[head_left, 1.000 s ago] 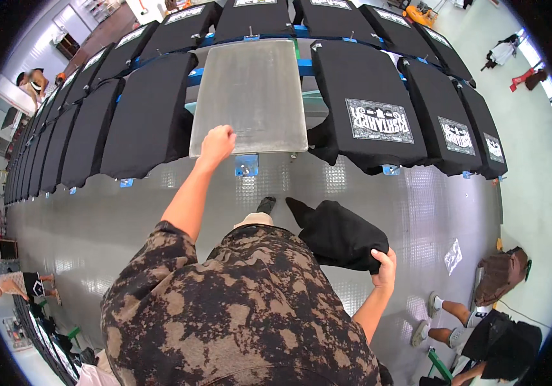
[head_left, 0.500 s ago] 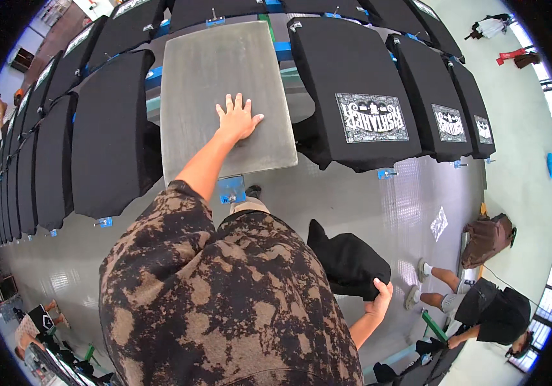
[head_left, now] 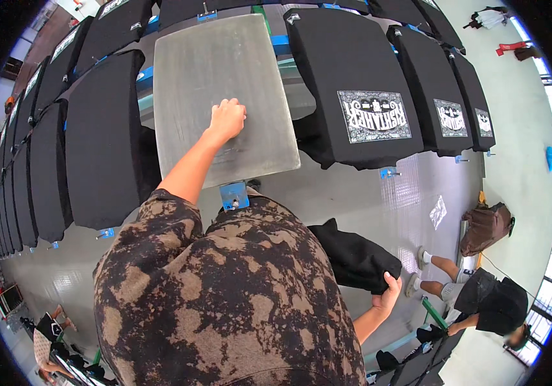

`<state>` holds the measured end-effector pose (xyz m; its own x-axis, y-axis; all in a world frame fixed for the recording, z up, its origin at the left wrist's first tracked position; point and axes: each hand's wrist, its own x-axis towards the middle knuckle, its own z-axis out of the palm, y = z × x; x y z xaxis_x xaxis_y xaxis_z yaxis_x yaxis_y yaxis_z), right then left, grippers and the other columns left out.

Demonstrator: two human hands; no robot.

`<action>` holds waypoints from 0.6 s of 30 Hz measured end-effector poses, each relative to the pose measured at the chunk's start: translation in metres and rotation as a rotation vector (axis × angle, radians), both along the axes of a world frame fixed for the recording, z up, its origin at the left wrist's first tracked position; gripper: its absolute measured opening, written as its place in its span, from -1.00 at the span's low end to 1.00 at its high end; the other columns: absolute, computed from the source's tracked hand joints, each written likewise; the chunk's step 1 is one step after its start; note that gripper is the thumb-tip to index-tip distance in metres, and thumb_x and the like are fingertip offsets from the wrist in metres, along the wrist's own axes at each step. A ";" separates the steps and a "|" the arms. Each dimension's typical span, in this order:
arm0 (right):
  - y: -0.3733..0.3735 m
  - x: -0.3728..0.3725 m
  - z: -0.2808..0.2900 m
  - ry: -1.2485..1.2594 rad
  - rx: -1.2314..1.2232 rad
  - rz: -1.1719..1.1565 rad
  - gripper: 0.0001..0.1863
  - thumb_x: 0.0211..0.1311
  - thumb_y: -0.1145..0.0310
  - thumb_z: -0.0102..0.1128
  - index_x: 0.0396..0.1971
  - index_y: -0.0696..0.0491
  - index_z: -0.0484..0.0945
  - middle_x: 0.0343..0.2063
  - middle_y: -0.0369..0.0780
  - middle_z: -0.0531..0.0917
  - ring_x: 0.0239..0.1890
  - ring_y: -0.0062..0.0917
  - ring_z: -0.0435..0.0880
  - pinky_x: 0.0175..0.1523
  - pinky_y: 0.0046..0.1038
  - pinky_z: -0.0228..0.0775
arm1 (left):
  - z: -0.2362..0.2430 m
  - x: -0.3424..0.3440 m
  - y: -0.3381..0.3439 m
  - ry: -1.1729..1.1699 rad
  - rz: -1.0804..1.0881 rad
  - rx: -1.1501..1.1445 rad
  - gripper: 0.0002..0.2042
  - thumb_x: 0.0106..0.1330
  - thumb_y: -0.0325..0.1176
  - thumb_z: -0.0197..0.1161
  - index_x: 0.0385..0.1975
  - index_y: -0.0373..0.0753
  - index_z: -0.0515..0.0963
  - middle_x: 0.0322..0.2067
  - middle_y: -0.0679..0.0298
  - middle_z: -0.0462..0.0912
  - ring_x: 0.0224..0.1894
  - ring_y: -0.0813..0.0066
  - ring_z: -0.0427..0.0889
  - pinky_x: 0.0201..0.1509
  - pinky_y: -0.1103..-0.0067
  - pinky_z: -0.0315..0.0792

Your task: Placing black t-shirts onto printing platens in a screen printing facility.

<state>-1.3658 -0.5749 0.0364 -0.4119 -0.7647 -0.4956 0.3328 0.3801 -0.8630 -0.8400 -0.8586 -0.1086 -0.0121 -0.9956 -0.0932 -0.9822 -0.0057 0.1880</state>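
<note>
Straight ahead is a bare grey printing board (head_left: 224, 61), with a blue metal bracket (head_left: 234, 195) at its near edge. My left hand (head_left: 227, 120) rests on the middle of this board, its fingers curled under into a fist, with nothing showing in them. Low on the right, my right hand (head_left: 388, 293) grips the end of a bunched black T-shirt (head_left: 356, 257), which hangs beside my body above the floor. To the right of the bare board, a black shirt (head_left: 353, 61) with a white-and-grey print (head_left: 374, 116) is stretched over another board.
Left of the bare board stands a plain black-covered board (head_left: 99, 138), with several more in a row. A person (head_left: 491, 299) works at the lower right, near a brown bag (head_left: 486, 230). A crumpled clear plastic piece (head_left: 438, 212) lies on the floor.
My left hand has gone from flat with spread fingers to curled on the board. My right hand has shifted slightly right and down with the black T-shirt.
</note>
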 end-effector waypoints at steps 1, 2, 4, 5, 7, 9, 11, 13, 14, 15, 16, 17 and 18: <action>0.000 0.000 -0.001 -0.025 -0.026 0.007 -0.56 -0.03 0.49 0.23 -0.06 0.29 0.58 -0.14 -0.09 0.70 -0.11 -0.30 0.71 0.09 -0.34 0.54 | 0.000 -0.002 0.000 -0.029 -0.017 -0.011 -0.87 0.28 -0.35 0.23 -0.28 -0.14 0.71 -0.16 0.22 0.62 -0.04 0.20 0.58 0.01 0.20 0.47; 0.001 -0.001 -0.002 -0.006 -0.011 -0.005 -0.55 -0.04 0.49 0.23 -0.06 0.29 0.58 -0.14 -0.09 0.70 -0.11 -0.30 0.71 0.10 -0.34 0.53 | 0.002 -0.004 -0.001 -0.079 -0.048 -0.014 -0.87 0.28 -0.35 0.22 -0.30 -0.16 0.70 -0.17 0.22 0.62 -0.04 0.22 0.58 0.01 0.20 0.46; 0.003 -0.003 -0.005 -0.033 -0.036 -0.002 -0.55 -0.05 0.49 0.24 -0.06 0.30 0.58 -0.14 -0.09 0.70 -0.11 -0.30 0.71 0.11 -0.35 0.52 | 0.004 -0.007 -0.002 -0.180 -0.110 -0.025 -0.87 0.27 -0.36 0.20 -0.33 -0.19 0.68 -0.18 0.23 0.61 -0.04 0.25 0.57 0.00 0.20 0.44; 0.004 -0.004 -0.006 -0.016 -0.028 -0.007 -0.54 -0.05 0.49 0.24 -0.06 0.30 0.58 -0.14 -0.10 0.70 -0.11 -0.31 0.71 0.11 -0.35 0.51 | 0.005 -0.009 -0.003 -0.210 -0.137 -0.015 -0.87 0.26 -0.36 0.20 -0.31 -0.20 0.66 -0.17 0.22 0.61 -0.02 0.25 0.56 0.01 0.20 0.43; 0.006 -0.006 -0.012 -0.042 -0.063 0.006 -0.53 -0.06 0.48 0.25 -0.05 0.31 0.57 -0.14 -0.10 0.70 -0.11 -0.31 0.70 0.12 -0.35 0.51 | 0.006 -0.015 -0.004 -0.292 -0.172 -0.013 -0.85 0.24 -0.37 0.18 -0.28 -0.22 0.64 -0.15 0.21 0.60 0.01 0.25 0.55 0.01 0.19 0.41; 0.009 -0.008 -0.018 -0.032 -0.055 -0.010 -0.52 -0.07 0.47 0.26 -0.05 0.31 0.57 -0.15 -0.10 0.70 -0.12 -0.31 0.70 0.12 -0.34 0.50 | 0.007 -0.021 -0.005 -0.318 -0.121 0.066 -0.81 0.24 -0.36 0.17 -0.21 -0.25 0.61 -0.14 0.17 0.59 0.02 0.22 0.54 0.03 0.19 0.41; 0.011 -0.012 -0.024 -0.044 -0.065 0.000 -0.51 -0.07 0.47 0.26 -0.05 0.32 0.57 -0.16 -0.10 0.70 -0.12 -0.30 0.70 0.12 -0.34 0.50 | 0.009 -0.027 -0.005 -0.314 -0.062 0.119 -0.78 0.26 -0.34 0.15 -0.17 -0.28 0.59 -0.11 0.13 0.58 0.04 0.19 0.53 0.05 0.17 0.40; 0.014 -0.018 -0.029 -0.077 -0.102 0.036 -0.51 -0.08 0.47 0.27 -0.05 0.32 0.56 -0.16 -0.10 0.70 -0.13 -0.29 0.70 0.12 -0.33 0.50 | 0.013 -0.029 -0.002 -0.282 0.005 0.158 -0.76 0.28 -0.32 0.13 -0.15 -0.29 0.58 -0.07 0.09 0.58 0.07 0.16 0.52 0.07 0.16 0.39; 0.016 -0.022 -0.032 -0.064 -0.078 0.022 -0.52 -0.08 0.47 0.27 -0.06 0.32 0.56 -0.16 -0.09 0.70 -0.13 -0.29 0.70 0.12 -0.32 0.50 | 0.014 -0.028 0.003 -0.218 0.049 0.115 -0.76 0.30 -0.31 0.11 -0.16 -0.32 0.57 -0.06 0.05 0.58 0.07 0.11 0.53 0.07 0.13 0.40; 0.018 -0.027 -0.034 -0.071 -0.072 0.030 -0.52 -0.08 0.48 0.27 -0.06 0.32 0.56 -0.17 -0.09 0.70 -0.13 -0.29 0.70 0.12 -0.32 0.50 | 0.016 -0.025 0.009 -0.159 0.101 0.079 -0.75 0.31 -0.30 0.10 -0.18 -0.34 0.57 -0.06 0.02 0.59 0.06 0.06 0.54 0.06 0.11 0.42; 0.020 -0.032 -0.036 -0.081 -0.063 0.034 -0.52 -0.08 0.48 0.28 -0.07 0.32 0.56 -0.17 -0.09 0.70 -0.13 -0.29 0.70 0.12 -0.32 0.50 | 0.016 -0.020 0.018 -0.090 0.150 0.050 -0.73 0.32 -0.29 0.08 -0.19 -0.37 0.57 -0.05 -0.02 0.60 0.06 0.01 0.56 0.06 0.09 0.43; 0.021 -0.038 -0.038 -0.095 -0.070 0.054 -0.53 -0.08 0.48 0.28 -0.07 0.32 0.56 -0.17 -0.09 0.70 -0.13 -0.29 0.70 0.12 -0.32 0.50 | 0.017 -0.013 0.031 -0.047 0.212 0.044 -0.73 0.33 -0.29 0.06 -0.21 -0.39 0.57 -0.09 -0.05 0.61 0.02 -0.04 0.57 0.05 0.08 0.44; 0.021 -0.044 -0.041 -0.114 -0.072 0.068 -0.53 -0.08 0.49 0.28 -0.08 0.32 0.57 -0.17 -0.10 0.70 -0.12 -0.30 0.70 0.12 -0.33 0.50 | 0.017 -0.002 0.047 0.003 0.268 0.046 -0.72 0.34 -0.30 0.04 -0.23 -0.40 0.58 -0.13 -0.08 0.63 -0.01 -0.09 0.59 0.04 0.07 0.45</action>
